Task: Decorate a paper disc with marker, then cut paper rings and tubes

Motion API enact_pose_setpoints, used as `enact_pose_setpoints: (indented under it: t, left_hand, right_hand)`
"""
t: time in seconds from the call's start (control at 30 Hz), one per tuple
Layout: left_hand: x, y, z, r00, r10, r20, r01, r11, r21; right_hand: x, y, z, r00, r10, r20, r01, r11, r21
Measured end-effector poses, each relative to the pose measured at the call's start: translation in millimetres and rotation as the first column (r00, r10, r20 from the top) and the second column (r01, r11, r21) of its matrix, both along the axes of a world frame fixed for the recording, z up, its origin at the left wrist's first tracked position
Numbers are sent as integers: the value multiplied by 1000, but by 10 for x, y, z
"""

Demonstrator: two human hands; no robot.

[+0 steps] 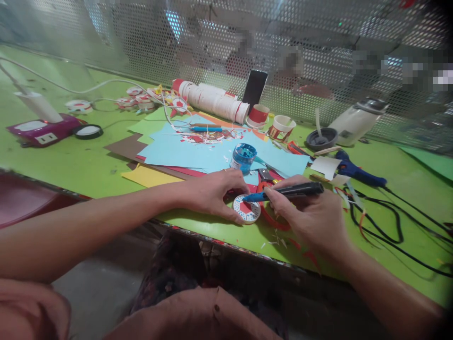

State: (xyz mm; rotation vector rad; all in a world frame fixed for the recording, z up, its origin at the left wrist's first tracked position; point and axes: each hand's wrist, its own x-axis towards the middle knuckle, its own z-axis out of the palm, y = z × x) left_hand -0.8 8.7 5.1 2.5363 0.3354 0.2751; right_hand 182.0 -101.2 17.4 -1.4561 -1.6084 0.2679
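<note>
Near the front edge of the table, my left hand (pixel 221 194) grips a small round white disc (pixel 252 216) by its rim between thumb and fingers. The disc has a red centre and many blue dots around it. My right hand (pixel 314 215) is closed around a black-and-blue marker (pixel 293 190), whose blue tip end reaches over the disc; whether it touches cannot be made out. Just beyond my hands is a blue jar (pixel 243 158). Orange-handled scissors (pixel 274 221) lie partly hidden beneath my right hand.
Coloured paper sheets (pixel 170 151) with paper scraps lie behind my hands. Stacked paper cups (pixel 215 100) and a phone (pixel 255 89) are farther back. A blue glue gun (pixel 361 172), black cable (pixel 398 226) and white bottle (pixel 357 123) are at right; a purple power socket (pixel 44 131) is left.
</note>
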Motion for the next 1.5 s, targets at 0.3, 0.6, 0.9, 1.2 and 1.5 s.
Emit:
enact_pose_setpoints:
  t: [0.3, 0.6, 0.9, 1.2, 1.5]
  left_hand:
    - [1, 5, 0, 1000, -9, 1, 9, 1000, 7]
    - [1, 2, -3, 1000, -9, 12, 8, 1000, 12]
    - [-2, 14, -21, 1000, -3, 13, 3, 1000, 10]
    - [-3, -14, -3, 1000, 10, 12, -9, 999, -33]
    - [-6, -5, -18, 1000, 15, 13, -14, 1000, -8]
  right_hand:
    - [-5, 26, -19, 998, -44, -52, 40, 996, -74]
    - [-15, 2, -36, 993, -79, -91, 71, 994, -88]
    - [-33, 4, 35, 974, -113, -196, 94, 990, -102]
    - [7, -29, 18, 981, -125, -152, 134, 990, 50]
    - [16, -27, 10, 988, -37, -152, 45, 998, 48]
